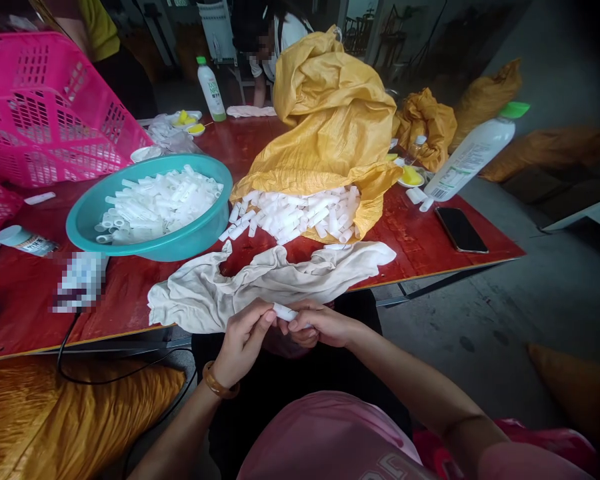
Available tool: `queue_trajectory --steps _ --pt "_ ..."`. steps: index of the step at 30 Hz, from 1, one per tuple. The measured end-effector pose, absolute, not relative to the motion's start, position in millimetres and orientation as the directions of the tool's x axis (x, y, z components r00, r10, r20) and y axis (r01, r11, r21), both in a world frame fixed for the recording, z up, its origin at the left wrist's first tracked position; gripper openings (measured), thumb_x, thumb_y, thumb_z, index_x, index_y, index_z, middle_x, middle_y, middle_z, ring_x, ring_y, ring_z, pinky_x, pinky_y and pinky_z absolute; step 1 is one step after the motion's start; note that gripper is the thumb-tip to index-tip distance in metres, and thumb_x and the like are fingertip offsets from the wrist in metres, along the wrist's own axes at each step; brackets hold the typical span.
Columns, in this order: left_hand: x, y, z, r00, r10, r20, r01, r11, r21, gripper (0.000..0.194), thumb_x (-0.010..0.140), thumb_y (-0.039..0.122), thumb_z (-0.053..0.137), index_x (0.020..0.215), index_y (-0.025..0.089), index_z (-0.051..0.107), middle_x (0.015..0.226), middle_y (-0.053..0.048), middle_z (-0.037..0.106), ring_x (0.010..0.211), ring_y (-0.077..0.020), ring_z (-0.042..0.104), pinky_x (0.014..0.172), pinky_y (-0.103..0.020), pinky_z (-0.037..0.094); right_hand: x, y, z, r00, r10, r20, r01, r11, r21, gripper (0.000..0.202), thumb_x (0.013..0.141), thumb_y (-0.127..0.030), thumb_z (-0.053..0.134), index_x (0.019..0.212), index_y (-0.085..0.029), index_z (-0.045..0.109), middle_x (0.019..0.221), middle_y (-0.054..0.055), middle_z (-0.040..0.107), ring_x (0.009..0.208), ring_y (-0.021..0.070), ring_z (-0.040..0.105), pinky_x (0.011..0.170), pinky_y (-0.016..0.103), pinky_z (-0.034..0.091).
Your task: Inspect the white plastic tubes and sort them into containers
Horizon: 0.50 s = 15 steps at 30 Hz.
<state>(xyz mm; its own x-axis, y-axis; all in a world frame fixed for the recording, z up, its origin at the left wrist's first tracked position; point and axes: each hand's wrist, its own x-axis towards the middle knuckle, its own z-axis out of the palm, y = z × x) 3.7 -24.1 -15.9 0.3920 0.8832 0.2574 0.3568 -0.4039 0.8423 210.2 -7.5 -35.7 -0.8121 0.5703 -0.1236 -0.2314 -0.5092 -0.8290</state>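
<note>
A short white plastic tube (284, 312) is held between my two hands, just past the table's front edge. My left hand (245, 333) pinches its left end with thumb and fingers. Around the right end, my right hand (315, 323) is closed, thumb on top. Beyond them a crumpled off-white cloth (275, 280) lies along the edge. Many similar white tubes (300, 217) spill from the mouth of a yellow woven sack (325, 147). A teal basin (180, 245) to the left holds a heap of such tubes.
Pink plastic baskets (55, 113) stand at the left, near a small capped jar (27, 241). On the right are a phone (461, 230) and a tilted white bottle (473, 160). Another bottle (211, 90) stands at the back. A co-worker (287, 33) leans over the far side. A black cable (63, 353) hangs down at left.
</note>
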Motion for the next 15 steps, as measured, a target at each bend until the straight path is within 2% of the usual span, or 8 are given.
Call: queue_trajectory --steps 2,4,6,8,12,15 --pt "1 -24 -19 0.424 0.871 0.249 0.419 -0.433 0.798 0.018 0.100 0.030 0.047 0.109 0.021 0.060 0.092 -0.004 0.065 0.085 -0.0180 0.061 0.078 -0.030 0.048 212 -6 -34 -0.742 0.667 -0.066 -0.184 -0.298 -0.937 0.015 0.091 -0.033 0.056 0.094 -0.018 0.056 0.062 -0.007 0.040 0.051 0.0076 0.032 0.049 0.020 0.028" --pt "-2 -24 -16 0.474 0.850 0.232 0.462 -0.464 0.756 0.015 0.099 0.028 0.049 0.110 0.023 0.058 0.096 -0.004 0.063 0.088 -0.0178 0.060 0.080 -0.029 0.048 216 -3 -26 -0.701 0.711 0.049 -0.067 0.003 -0.998 0.018 0.097 -0.035 0.051 0.102 -0.019 0.057 0.078 -0.001 0.053 0.066 0.0110 0.048 0.063 0.023 0.039" --pt "-3 -23 -9 0.512 0.832 0.214 0.474 -0.481 0.738 0.011 0.099 0.026 0.051 0.106 0.023 0.058 0.094 -0.003 0.062 0.088 -0.0167 0.060 0.080 -0.028 0.047 221 1 -15 -0.717 0.684 0.136 0.071 0.265 -0.962 0.018 0.100 -0.031 0.046 0.105 -0.019 0.059 0.090 0.003 0.060 0.080 0.0144 0.054 0.075 0.026 0.041" --pt "-4 -23 -2 0.535 0.824 0.185 0.469 -0.473 0.746 0.010 0.099 0.025 0.051 0.105 0.023 0.057 0.093 -0.002 0.061 0.088 -0.0157 0.059 0.080 -0.026 0.046 224 5 -6 -0.748 0.646 0.152 0.189 0.427 -0.884 0.017 0.099 -0.026 0.045 0.098 -0.018 0.060 0.087 0.003 0.060 0.078 0.0145 0.053 0.074 0.025 0.039" --pt "-2 -23 7 0.592 0.796 0.127 0.440 -0.452 0.776 0.009 0.100 0.025 0.050 0.099 0.022 0.057 0.090 -0.001 0.060 0.084 -0.0138 0.058 0.078 -0.024 0.045 223 9 -1 -0.791 0.602 0.112 0.285 0.524 -0.803 0.013 0.092 -0.017 0.052 0.079 -0.018 0.054 0.069 -0.003 0.050 0.063 0.0109 0.045 0.062 0.023 0.032" --pt "-2 -23 7 0.604 0.787 0.130 0.424 -0.455 0.783 0.009 0.099 0.025 0.050 0.099 0.021 0.058 0.090 -0.001 0.061 0.083 -0.0139 0.058 0.077 -0.024 0.046 217 5 -8 -0.745 0.657 0.115 0.268 0.452 -0.851 0.017 0.090 -0.018 0.053 0.073 -0.018 0.049 0.066 -0.004 0.047 0.060 0.0106 0.043 0.060 0.023 0.032"
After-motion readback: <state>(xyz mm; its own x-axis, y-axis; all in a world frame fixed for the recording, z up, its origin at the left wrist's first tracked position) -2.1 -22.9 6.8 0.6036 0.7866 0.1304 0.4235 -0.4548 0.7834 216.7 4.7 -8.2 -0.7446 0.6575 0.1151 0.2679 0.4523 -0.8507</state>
